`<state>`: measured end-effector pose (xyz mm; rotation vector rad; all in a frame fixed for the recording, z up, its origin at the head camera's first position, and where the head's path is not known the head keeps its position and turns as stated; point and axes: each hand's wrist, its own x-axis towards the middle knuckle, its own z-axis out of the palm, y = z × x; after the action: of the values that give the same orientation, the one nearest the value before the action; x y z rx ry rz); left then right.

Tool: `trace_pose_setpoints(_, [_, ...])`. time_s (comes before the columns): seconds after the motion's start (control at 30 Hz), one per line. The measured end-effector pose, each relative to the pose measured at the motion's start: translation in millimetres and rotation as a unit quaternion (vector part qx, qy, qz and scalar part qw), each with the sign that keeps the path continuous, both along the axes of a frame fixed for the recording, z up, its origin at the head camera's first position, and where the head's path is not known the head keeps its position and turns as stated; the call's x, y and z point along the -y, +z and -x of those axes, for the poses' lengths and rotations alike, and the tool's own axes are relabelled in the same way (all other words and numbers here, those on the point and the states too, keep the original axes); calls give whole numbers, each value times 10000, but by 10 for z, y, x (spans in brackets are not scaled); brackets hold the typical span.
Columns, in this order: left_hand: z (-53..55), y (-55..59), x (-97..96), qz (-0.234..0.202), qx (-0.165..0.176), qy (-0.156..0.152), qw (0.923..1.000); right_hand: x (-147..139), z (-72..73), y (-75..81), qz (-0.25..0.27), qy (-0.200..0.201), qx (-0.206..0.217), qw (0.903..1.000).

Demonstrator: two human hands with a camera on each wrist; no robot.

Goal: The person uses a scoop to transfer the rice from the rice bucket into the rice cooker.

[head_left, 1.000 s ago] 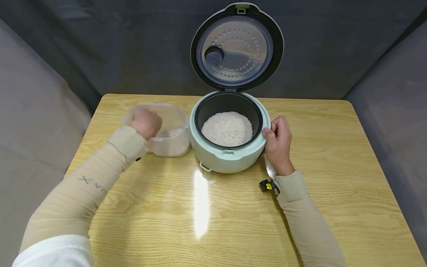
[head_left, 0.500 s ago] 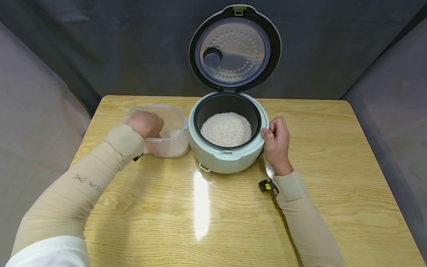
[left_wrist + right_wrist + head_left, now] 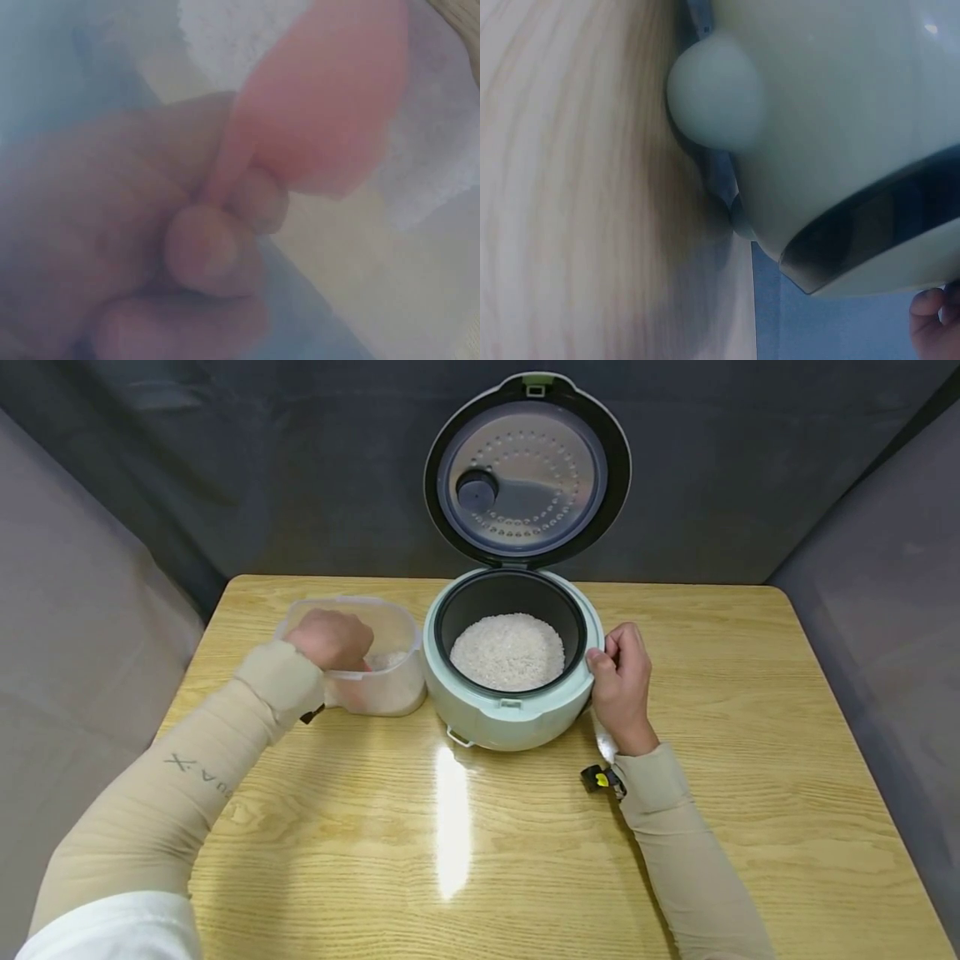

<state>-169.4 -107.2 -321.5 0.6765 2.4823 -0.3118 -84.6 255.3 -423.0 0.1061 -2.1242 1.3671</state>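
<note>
In the head view my left hand [image 3: 333,639] reaches into a clear plastic container [image 3: 408,685] with rice at its bottom. The left wrist view has those fingers pinching the thin handle of a pink scoop [image 3: 322,97], whose bowl lies by the white rice [image 3: 232,34]. My right hand [image 3: 624,681] grips the right side of a pale green rice cooker [image 3: 487,722], thumb at its upper edge. A mound of white rice [image 3: 508,652] fills part of the dark inner pot [image 3: 517,585]. In the right wrist view only a few fingertips [image 3: 928,304] show at the cooker's side.
The cooker's round lid [image 3: 525,477] stands raised at the back. A small handle loop [image 3: 460,737] sticks out at the cooker's front left. Container and cooker sit side by side toward the back of the wooden table [image 3: 517,852]. Dark cloth [image 3: 262,468] hangs behind it.
My left hand has shifted slightly to the right inside the container, and a bit of pink now shows below it. The right hand keeps its grip on the cooker.
</note>
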Motion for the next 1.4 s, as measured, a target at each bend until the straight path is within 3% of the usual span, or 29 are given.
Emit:
trace_pose_setpoints(0.2, [54, -19, 61, -106, 325, 68, 9994, 10, -3, 11, 21, 16, 12, 10000])
trace_pose_setpoints(0.57, [95, -49, 105, -60, 544, 483, 9973, -2, -12, 15, 51, -6, 17, 10000])
trace_pose_setpoints(1.03, [107, -136, 178, -269, 805, 220, 9962, -3, -5, -4, -26, 45, -68, 10000])
trace_pose_setpoints(1.4, [106, -124, 111, -353, 801, 435, 9952, -5, 1, 5, 7, 18, -84, 10000])
